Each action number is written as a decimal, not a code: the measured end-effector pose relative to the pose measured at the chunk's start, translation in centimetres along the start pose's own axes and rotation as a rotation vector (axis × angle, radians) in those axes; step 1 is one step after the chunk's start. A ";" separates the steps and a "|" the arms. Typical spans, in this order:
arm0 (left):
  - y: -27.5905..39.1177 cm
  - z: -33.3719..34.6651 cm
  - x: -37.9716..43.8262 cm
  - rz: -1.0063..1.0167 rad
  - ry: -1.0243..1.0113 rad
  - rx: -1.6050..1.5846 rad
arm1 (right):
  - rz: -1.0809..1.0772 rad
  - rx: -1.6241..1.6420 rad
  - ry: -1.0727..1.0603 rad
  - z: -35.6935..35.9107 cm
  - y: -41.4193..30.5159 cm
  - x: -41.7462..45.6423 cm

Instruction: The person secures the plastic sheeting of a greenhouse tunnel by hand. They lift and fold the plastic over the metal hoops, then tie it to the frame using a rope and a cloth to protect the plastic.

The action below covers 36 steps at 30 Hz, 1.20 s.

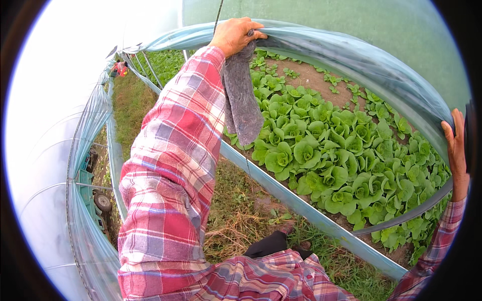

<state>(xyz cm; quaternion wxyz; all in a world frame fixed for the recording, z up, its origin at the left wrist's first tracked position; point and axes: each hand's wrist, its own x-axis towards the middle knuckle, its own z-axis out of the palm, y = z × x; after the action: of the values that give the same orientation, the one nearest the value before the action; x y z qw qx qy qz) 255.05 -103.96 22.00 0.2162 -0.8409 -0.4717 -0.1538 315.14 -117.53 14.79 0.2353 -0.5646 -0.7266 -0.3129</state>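
A gathered roll of translucent plastic film (339, 45) arcs across a greenhouse side opening at the top. My left hand (237, 34) is up at this roll, gripping a grey felt strip (243, 98) that hangs down in two layers. Its fingertips touch the film. At the far right edge, my right hand (456, 150) holds the same roll between thumb and fingers; part of that hand is cut off by the rim of the view. A thin dark cord (218, 17) runs upward behind my left hand.
Leafy green plants (320, 154) grow in soil beyond a low film-covered side edge (286, 199). A dark curved pipe (406, 222) crosses the bed. Left stand another film wall (90, 150) and a green wheeled vehicle (88, 192). A person (119, 69) is far off. Dry grass (229, 225) lies underfoot.
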 end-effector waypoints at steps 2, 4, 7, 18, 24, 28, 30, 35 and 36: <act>0.1 0.3 0.0 0.004 -0.028 0.014 | 0.232 0.059 -0.287 -2.5 -2.6 1.8; -0.1 0.1 -0.4 -0.023 -0.042 -0.018 | 0.331 0.123 -0.404 -3.0 -3.8 3.0; 0.1 -0.2 -0.5 -0.049 -0.045 0.014 | 0.199 0.093 -0.237 -1.5 -2.2 2.4; 7.9 -2.6 -5.5 -0.101 0.194 0.078 | -0.008 0.166 -0.216 -2.7 -3.8 5.1; 23.6 -5.0 -4.7 -0.210 -0.185 -0.914 | 0.011 0.148 -0.194 -5.1 -4.3 4.8; 28.9 -6.6 -4.4 0.229 0.055 -0.571 | -0.073 0.128 -0.172 -4.9 -6.5 5.8; 31.8 -7.3 -2.5 0.299 0.231 -0.763 | -0.082 0.080 -0.175 -5.2 -6.3 5.8; 34.9 -6.1 3.8 0.335 0.413 -0.543 | -0.047 0.134 -0.201 -5.2 -5.1 5.5; 35.5 -5.7 4.6 0.355 0.416 -0.427 | -0.053 0.144 -0.185 -5.1 -4.8 5.4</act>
<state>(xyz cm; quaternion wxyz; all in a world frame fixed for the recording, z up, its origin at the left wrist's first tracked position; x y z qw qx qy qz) 287.62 -119.92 21.28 0.1504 -0.8867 -0.2209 -0.3772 309.07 -118.39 21.13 0.1988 -0.5532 -0.7805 -0.2129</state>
